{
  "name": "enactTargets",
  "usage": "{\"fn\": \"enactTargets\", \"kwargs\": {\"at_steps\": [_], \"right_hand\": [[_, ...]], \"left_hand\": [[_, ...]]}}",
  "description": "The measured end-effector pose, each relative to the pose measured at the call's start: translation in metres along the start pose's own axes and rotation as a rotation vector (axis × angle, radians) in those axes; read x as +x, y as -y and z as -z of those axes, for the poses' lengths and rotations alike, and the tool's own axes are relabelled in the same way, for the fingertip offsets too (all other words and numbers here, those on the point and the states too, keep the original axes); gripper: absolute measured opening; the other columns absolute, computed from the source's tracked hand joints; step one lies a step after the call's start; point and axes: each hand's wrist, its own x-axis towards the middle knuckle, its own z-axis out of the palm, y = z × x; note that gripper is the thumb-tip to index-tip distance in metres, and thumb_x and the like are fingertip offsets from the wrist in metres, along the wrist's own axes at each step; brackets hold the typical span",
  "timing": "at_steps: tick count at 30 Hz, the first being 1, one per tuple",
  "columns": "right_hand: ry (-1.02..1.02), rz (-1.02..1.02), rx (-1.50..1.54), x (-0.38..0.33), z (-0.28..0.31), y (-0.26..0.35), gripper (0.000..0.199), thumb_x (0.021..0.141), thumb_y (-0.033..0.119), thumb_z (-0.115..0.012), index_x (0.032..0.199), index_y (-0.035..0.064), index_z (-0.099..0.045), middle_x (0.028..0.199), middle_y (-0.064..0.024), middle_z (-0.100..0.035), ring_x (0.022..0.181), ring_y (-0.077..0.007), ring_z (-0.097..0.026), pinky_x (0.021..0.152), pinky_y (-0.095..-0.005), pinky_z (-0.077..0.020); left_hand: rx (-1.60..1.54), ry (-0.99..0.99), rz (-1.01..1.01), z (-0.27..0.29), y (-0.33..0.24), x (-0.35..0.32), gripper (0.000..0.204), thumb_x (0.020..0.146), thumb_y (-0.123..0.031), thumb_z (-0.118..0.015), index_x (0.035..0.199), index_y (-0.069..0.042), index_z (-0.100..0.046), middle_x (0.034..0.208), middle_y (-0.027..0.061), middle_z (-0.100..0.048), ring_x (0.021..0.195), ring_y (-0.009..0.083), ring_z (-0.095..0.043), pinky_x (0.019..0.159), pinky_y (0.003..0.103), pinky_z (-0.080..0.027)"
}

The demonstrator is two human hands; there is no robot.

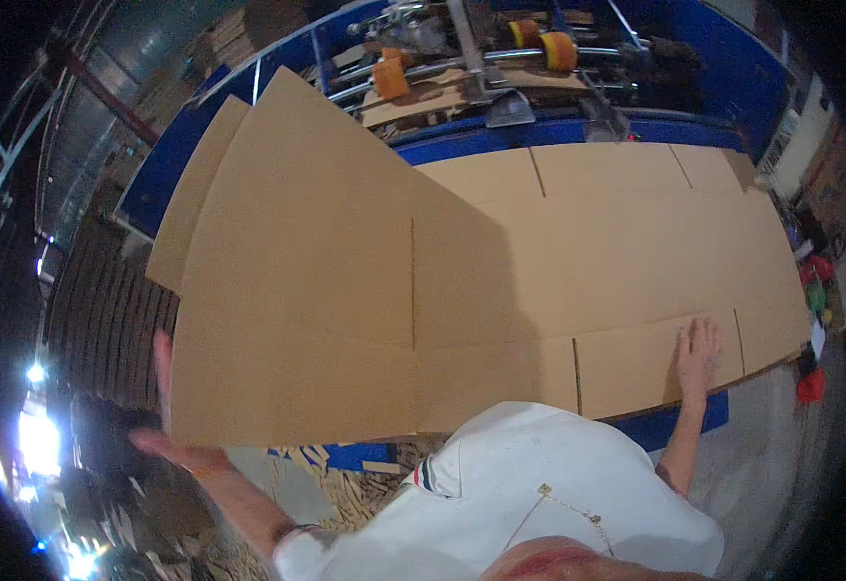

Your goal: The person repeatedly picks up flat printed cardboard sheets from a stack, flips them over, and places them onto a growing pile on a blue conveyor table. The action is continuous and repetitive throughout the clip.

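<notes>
Cardboard sheet (597, 257), blue machine (484, 82) beyond it. Left hand (183, 453) — thumb and fingers spread wide, contact uncertain — at the sheet's left edge; right hand (700, 353) flat, palm-down on its near right flap (626, 373). Even support should, presumably, prevent buckled creases.

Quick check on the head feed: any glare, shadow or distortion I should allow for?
Head view: white glare washes out the lower left; head view: a dark shadow crosses the wide brown cardboard sheet; head view: fisheye bends edges toward the black rim.
</notes>
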Motion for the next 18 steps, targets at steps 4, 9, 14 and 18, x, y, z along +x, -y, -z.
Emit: {"fn": "enactTargets", "kwargs": {"at_steps": [4, 9, 14, 18], "right_hand": [[-0.246, -0.336, -0.190, -0.005, -0.035, -0.098, 0.053, 0.089, 0.035, -0.062, 0.124, -0.0037, -0.053, 0.128, -0.0190, -0.053, 0.132, -0.0362, -0.038, 0.109, -0.0478, -0.0307], [-0.714, -0.783, 1.076, 0.018, -0.049, -0.240, 0.061, 0.088, 0.038, -0.064, 0.131, -0.0021, -0.047, 0.130, -0.0170, -0.053, 0.122, -0.0313, -0.049, 0.097, -0.0455, -0.0440], [-0.355, -0.896, 1.895, 0.000, -0.031, -0.251, 0.057, 0.093, 0.036, -0.059, 0.135, 0.0009, -0.043, 0.131, -0.0140, -0.053, 0.117, -0.0272, -0.053, 0.091, -0.0432, -0.0504], [-0.515, -0.752, 1.912, -0.014, -0.032, -0.209, 0.050, 0.097, 0.032, -0.052, 0.136, 0.0008, -0.044, 0.135, -0.0144, -0.050, 0.121, -0.0292, -0.050, 0.095, -0.0455, -0.0485]], "left_hand": [[0.507, -0.194, 0.190, 0.018, 0.088, -0.095, 0.080, 0.079, -0.049, -0.052, 0.140, -0.001, -0.033, 0.141, 0.0154, -0.037, 0.127, 0.0268, -0.039, 0.105, 0.043, -0.035], [0.618, -0.248, 0.377, 0.029, 0.087, -0.049, 0.047, 0.081, -0.004, -0.069, 0.124, 0.003, -0.049, 0.117, 0.0096, -0.055, 0.102, 0.0198, -0.055, 0.085, 0.034, -0.049], [0.642, -0.218, 0.139, 0.084, 0.089, 0.020, 0.033, 0.084, -0.003, -0.068, 0.115, 0.004, -0.056, 0.108, 0.0094, -0.062, 0.095, 0.0155, -0.058, 0.081, 0.032, -0.049], [0.749, -0.193, 0.145, 0.079, 0.120, 0.027, 0.026, 0.086, -0.008, -0.069, 0.107, 0.005, -0.062, 0.101, 0.0086, -0.066, 0.092, 0.0140, -0.059, 0.080, 0.031, -0.049]]}}
